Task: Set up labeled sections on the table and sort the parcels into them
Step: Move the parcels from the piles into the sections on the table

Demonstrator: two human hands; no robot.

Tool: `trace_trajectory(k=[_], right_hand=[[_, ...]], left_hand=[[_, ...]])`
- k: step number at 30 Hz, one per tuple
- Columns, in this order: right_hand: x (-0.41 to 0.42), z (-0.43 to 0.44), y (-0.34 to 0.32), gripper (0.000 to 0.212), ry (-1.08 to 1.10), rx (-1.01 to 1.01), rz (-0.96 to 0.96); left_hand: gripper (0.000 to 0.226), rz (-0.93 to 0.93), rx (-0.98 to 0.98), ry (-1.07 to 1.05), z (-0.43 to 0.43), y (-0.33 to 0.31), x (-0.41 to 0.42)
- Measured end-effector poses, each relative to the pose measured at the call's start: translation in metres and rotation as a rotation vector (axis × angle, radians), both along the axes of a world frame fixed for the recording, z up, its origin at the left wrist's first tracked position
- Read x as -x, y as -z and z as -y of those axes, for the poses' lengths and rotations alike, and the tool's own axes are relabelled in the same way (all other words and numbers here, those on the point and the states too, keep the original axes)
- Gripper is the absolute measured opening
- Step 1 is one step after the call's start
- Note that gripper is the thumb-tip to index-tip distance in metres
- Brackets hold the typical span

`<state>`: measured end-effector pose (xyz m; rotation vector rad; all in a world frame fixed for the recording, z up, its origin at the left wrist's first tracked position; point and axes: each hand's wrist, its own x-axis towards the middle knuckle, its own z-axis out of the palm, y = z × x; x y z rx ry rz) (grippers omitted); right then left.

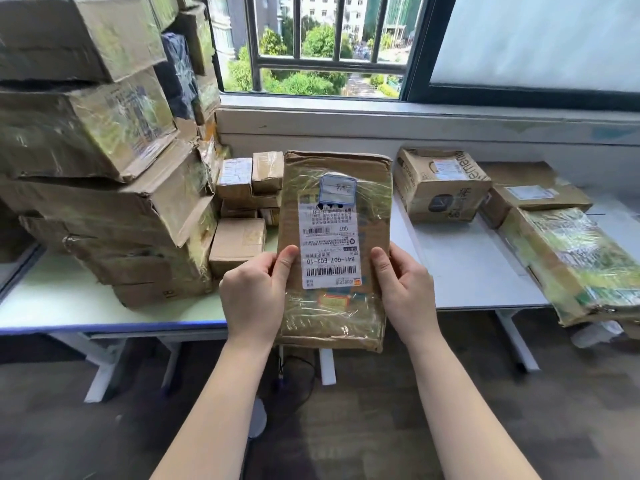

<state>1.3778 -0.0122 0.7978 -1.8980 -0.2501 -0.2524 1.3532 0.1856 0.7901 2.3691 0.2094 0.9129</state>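
Head view: taped brown parcel (334, 244) bears upside-down white shipping label (329, 245).

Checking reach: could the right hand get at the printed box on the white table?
Probably not: the right hand grips the flat parcel, as does the left hand. The way to the printed box over the white table looks free.

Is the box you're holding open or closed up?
Closed. The parcel is wrapped in shiny clear tape with no flap lifted, and is held between the left hand and the right hand.
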Motion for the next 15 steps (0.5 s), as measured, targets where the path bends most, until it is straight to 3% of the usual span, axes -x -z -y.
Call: trace_trajectory(k=[7, 15], right_hand=[[-0.0043, 0.0024, 0.0004, 0.034, 0.061, -0.019, 0.066], [-0.0075, 0.0026, 0.0034, 0.038, 0.067, -0.102, 0.108]], left_hand=[[0.047, 0.081, -0.047, 0.018, 0.0004, -0.0092, 0.0017], [0.040, 0.170, -0.034, 0.028, 0.0064, -0.0054, -0.0005]])
